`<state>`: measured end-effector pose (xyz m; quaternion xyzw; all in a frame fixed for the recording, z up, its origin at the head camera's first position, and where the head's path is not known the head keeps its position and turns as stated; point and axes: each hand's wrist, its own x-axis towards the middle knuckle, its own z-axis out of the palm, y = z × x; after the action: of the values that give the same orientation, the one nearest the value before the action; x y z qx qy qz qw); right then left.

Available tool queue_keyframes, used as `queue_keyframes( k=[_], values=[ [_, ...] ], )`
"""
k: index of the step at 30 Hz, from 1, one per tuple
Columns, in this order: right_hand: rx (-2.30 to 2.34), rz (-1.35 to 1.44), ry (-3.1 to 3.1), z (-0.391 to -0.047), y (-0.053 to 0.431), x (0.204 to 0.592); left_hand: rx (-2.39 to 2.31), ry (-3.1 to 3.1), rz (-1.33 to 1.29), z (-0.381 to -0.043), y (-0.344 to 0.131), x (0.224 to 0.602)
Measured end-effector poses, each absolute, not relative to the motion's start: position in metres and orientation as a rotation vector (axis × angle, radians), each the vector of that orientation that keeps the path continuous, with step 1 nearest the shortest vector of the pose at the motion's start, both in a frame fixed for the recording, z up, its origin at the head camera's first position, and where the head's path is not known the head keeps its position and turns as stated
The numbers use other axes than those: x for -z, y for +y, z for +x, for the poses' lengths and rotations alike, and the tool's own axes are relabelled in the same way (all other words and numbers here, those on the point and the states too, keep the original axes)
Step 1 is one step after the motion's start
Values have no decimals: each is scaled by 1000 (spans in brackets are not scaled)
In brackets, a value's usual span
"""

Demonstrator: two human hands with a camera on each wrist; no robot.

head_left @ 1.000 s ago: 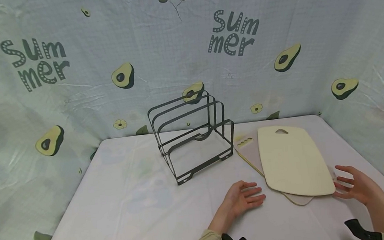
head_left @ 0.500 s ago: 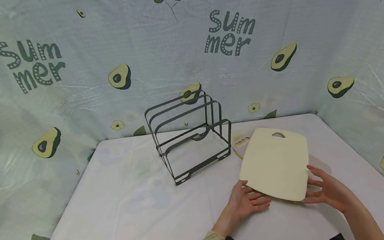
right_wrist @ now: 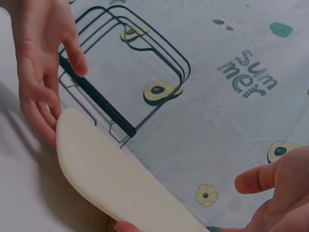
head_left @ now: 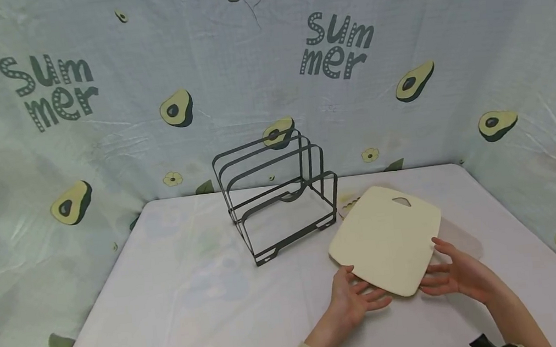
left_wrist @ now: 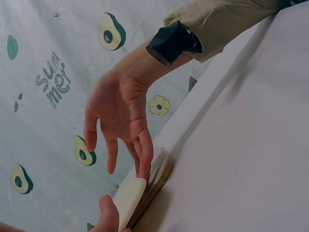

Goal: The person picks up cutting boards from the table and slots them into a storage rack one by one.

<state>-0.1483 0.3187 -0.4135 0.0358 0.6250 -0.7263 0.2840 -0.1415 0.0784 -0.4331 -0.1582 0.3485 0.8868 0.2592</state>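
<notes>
A cream cutting board lies askew on the right half of the table, its handle slot towards the back right. My left hand touches its near left edge, fingers extended and thumb raised above the edge. On the other side my right hand has its fingers against the right edge; its thumb stands apart from the board in the right wrist view. Under the cream board, a second board with a brown edge shows in the left wrist view. Most of that lower board is hidden.
A black wire rack with several upright loops stands left of the boards, near the back of the table. The white-covered table meets a hanging avocado-print cloth at the back and sides.
The cream board has slid left and turned clockwise, covering more of the lower board. My right hand has moved left along with it, while my left hand has come to touch its near edge.
</notes>
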Motion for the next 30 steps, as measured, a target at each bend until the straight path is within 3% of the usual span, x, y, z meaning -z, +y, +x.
queue_keyframes(
  k=[10,30],
  values=[
    [1936,225,1913,-170,330,417,-2312,1012,-379,-134,46,417],
    [2280,559,1704,-192,331,420,-2185,1160,-293,-127,-4,407]
  ],
)
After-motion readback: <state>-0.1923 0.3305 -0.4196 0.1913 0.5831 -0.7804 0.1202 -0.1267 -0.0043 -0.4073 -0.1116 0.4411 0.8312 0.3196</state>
